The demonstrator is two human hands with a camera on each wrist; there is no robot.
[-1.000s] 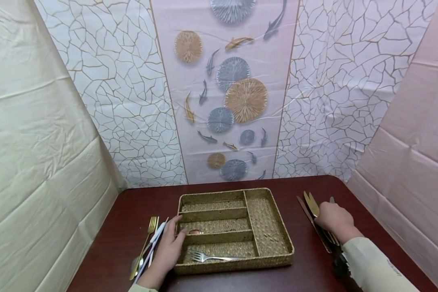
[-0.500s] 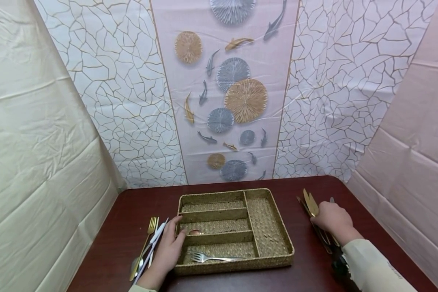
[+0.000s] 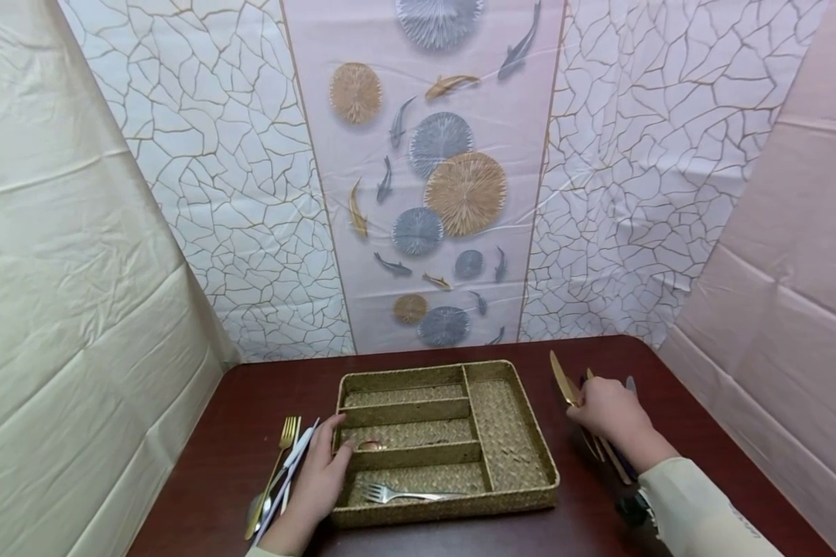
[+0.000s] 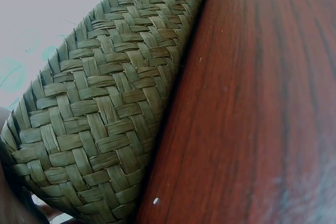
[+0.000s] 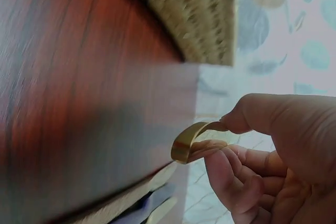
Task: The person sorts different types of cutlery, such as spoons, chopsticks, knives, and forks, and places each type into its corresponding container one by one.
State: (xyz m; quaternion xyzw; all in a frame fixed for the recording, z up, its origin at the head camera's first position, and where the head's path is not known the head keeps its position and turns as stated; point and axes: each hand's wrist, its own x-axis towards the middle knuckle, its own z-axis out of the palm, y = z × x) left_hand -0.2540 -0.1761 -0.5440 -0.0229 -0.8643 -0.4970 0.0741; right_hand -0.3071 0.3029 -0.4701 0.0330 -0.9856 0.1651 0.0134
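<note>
My left hand [image 3: 316, 473] grips the left rim of a woven cutlery tray [image 3: 453, 511], thumb over the edge. In the left wrist view, the tray's braided outer wall [image 4: 100, 114] runs past, with only a bit of the hand at the lower left. On the right of the table my right hand [image 3: 609, 414] pinches gold tongs [image 3: 564, 381] between thumb and fingers. The right wrist view shows the tongs' rounded bend [image 5: 184, 148] at the fingertips. Other cutlery [image 3: 621, 470] lies under that hand, partly hidden.
A silver fork [image 3: 383, 493] lies in the tray's front compartment, and a copper-coloured piece [image 3: 371, 445] in the middle one. Left of the tray lie a gold fork [image 3: 289, 433], white-handled cutlery [image 3: 298, 451] and a spoon [image 3: 263, 504]. Patterned cloth [image 3: 460, 193] hangs behind the table.
My right hand has moved left with the gold tongs, which have come away from the other cutlery on the right. My left hand stays at the tray's rim.
</note>
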